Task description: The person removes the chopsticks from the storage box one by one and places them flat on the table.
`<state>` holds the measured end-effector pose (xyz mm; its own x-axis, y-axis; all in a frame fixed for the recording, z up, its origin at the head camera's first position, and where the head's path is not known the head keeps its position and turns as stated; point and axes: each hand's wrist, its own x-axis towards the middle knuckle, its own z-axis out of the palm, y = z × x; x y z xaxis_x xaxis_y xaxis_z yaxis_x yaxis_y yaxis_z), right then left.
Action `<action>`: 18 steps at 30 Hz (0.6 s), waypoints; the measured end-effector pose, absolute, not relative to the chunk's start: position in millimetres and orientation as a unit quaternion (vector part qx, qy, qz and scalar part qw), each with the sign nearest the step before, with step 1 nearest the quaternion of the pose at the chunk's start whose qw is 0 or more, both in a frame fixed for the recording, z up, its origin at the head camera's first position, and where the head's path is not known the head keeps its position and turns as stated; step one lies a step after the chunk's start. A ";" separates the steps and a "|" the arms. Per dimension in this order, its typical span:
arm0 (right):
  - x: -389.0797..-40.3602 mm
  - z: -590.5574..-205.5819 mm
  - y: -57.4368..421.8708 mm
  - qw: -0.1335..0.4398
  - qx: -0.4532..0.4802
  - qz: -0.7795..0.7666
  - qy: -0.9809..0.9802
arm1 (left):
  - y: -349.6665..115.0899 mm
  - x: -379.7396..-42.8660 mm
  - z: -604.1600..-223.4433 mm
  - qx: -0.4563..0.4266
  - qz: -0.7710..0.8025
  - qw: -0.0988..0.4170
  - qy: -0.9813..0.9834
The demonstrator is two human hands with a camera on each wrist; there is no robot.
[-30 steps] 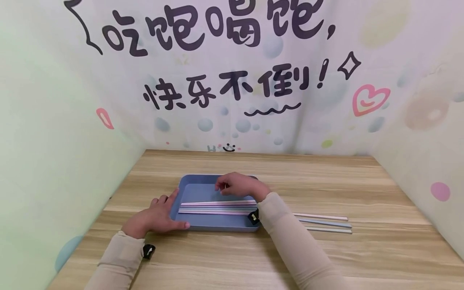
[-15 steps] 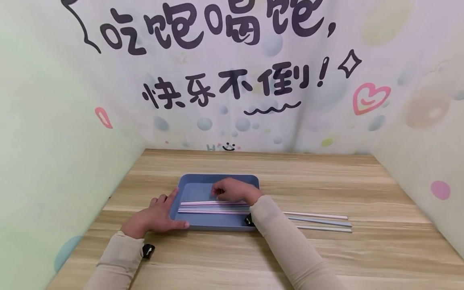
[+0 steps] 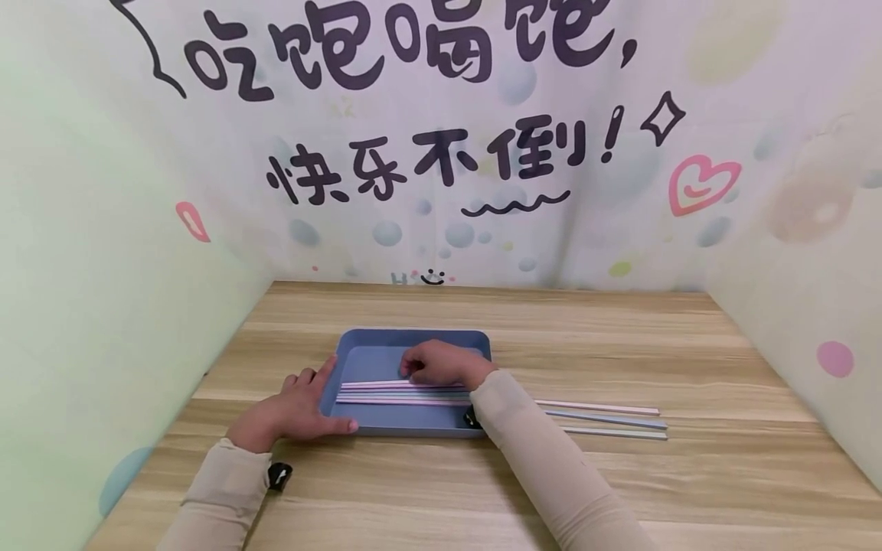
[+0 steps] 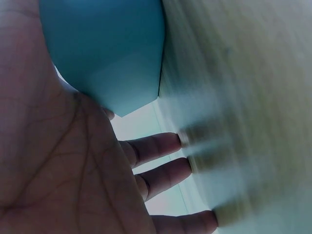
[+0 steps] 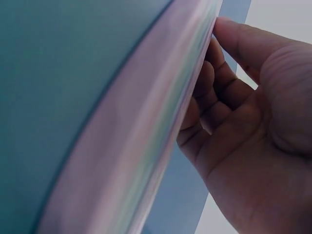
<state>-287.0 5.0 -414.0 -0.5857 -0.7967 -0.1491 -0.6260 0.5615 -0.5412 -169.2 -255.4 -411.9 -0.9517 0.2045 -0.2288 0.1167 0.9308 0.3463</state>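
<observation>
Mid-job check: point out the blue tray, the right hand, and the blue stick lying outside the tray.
Blue tray (image 3: 372,363): head view, on a bare part of its floor.
Right hand (image 3: 441,363): head view, on the back of the hand.
Blue stick (image 3: 606,419): head view, midway along its visible length.

In the head view, the right hand (image 3: 446,362) is lower and slightly farther left, at the centre of the frame; its fingers now reach the upper edge of the bundled chopsticks (image 3: 386,395). The right sleeve (image 3: 544,455) and black wrist camera (image 3: 472,418) are shifted left. Consequently, the tray's (image 3: 490,348) upper right corner is exposed, and longer sections of the three loose chopsticks (image 3: 613,418) show at lower right. The wall lettering (image 3: 446,162) sits slightly higher in the frame.
</observation>
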 end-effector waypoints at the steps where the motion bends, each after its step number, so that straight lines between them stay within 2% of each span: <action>1: -286.6 -414.1 4.4 0.194 -0.411 -0.223 0.862 | -255.7 -169.0 -411.9 0.082 0.168 0.132 0.973; 18: -286.1 -417.4 -0.3 0.198 -0.407 -0.215 0.865 | -257.4 -168.5 -412.5 0.087 0.167 0.124 0.974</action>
